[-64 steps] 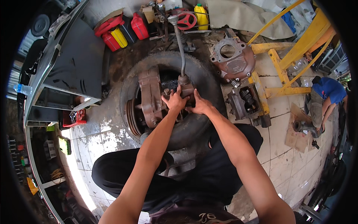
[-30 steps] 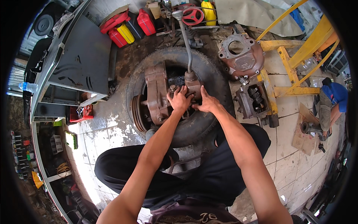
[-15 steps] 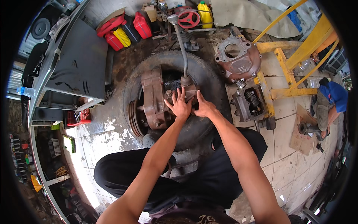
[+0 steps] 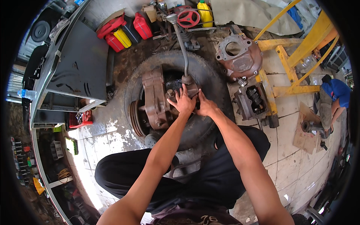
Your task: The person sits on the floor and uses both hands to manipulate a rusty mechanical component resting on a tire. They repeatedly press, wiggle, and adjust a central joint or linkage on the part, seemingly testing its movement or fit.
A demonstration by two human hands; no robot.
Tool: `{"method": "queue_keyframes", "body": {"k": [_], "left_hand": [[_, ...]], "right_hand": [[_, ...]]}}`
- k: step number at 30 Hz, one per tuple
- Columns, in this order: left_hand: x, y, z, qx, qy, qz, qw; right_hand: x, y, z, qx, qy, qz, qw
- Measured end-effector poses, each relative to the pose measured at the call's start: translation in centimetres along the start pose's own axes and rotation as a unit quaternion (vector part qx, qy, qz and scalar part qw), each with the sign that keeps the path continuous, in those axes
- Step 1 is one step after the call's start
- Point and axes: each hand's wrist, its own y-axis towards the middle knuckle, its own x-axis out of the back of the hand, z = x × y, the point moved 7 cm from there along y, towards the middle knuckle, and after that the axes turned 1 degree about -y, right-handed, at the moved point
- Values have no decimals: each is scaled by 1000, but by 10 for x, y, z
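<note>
A brown gearbox housing [image 4: 152, 93] sits on a large black tyre [image 4: 210, 71], with a long bent lever [image 4: 184, 52] rising from a turret on its right side. My left hand [image 4: 183, 101] lies on the housing just below the lever's base, fingers spread around the bolt area, holding nothing. My right hand [image 4: 206, 107] touches the right lower side of that turret part, index finger stretched upward and thumb apart; some of its fingertips are hidden. A pulley [image 4: 135, 118] is on the housing's left.
Right of the tyre lie a bell housing [image 4: 243, 60], an open gear case [image 4: 249, 103] and a yellow steel stand [image 4: 285, 90]. A co-worker [image 4: 335, 97] in blue bends over parts on cardboard [image 4: 302, 138]. A grey cabinet [image 4: 77, 63] stands left; jerrycans [image 4: 142, 24] line the back.
Both my hands have stayed on the housing, shifting slightly, with my left fingers spreading and sliding a little toward the lever's base. The co-worker has bent lower than at first.
</note>
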Motion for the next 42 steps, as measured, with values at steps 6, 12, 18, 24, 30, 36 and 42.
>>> {"method": "queue_keyframes", "body": {"k": [6, 12, 18, 24, 30, 36, 42], "left_hand": [[-1, -18, -4, -21, -5, -72, 997], [-1, -3, -8, 72, -42, -73, 994], [0, -13, -6, 18, -31, -71, 997], [-4, -12, -5, 42, -14, -87, 995], [-2, -13, -7, 35, -14, -57, 998], [1, -12, -5, 25, -30, -44, 998], [22, -4, -2, -13, -46, -125, 991]], "right_hand": [[-1, -7, 2, -12, -2, 35, 999], [3, 3, 4, -5, 27, 1, 1000], [3, -1, -1, -21, 15, 48, 998], [1, -8, 3, -25, 19, 44, 999], [4, -7, 2, -23, 18, 38, 999], [7, -8, 6, -21, 3, 36, 999], [10, -13, 9, -29, -4, 36, 999]]}}
